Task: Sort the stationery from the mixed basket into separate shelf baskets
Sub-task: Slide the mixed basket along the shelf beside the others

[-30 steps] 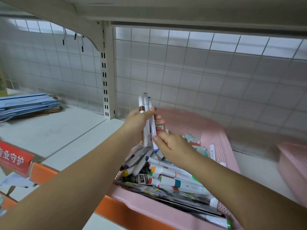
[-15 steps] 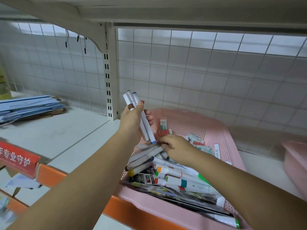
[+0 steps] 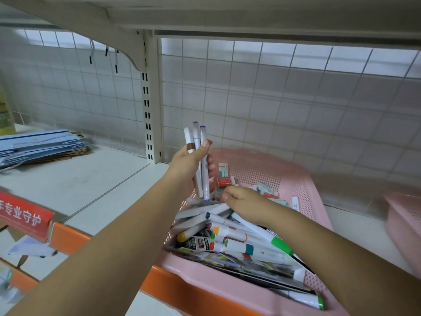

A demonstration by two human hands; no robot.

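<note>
Mixed basket (image 3: 298,192), the pink one: where is it sitting for you?

— It is sitting on the white shelf (image 3: 95,179) right in front of you, with its near rim overlapping the orange shelf edge (image 3: 68,238). A second pink basket (image 3: 403,215) is lying well apart on the right.

And what is lying on the left?

— A stack of blue paper (image 3: 38,144) is lying there, well apart from the mixed basket.

What are your hands doing?

— Your left hand (image 3: 189,163) is holding three markers (image 3: 196,137) upright above the basket's far left corner. Its fingers and thumb are wrapping round them, and the caps are sticking up. Your right hand (image 3: 241,199) is reaching down into the basket, knuckles up, with its fingers curling into the heap. I cannot tell whether they are pinching anything.

And what is lying inside?

— A pile of markers (image 3: 237,245) is filling the near half, crossing over one another on top of printed packets (image 3: 227,263). Small erasers (image 3: 225,181) are lying at the far end, just beyond your right hand.
</note>
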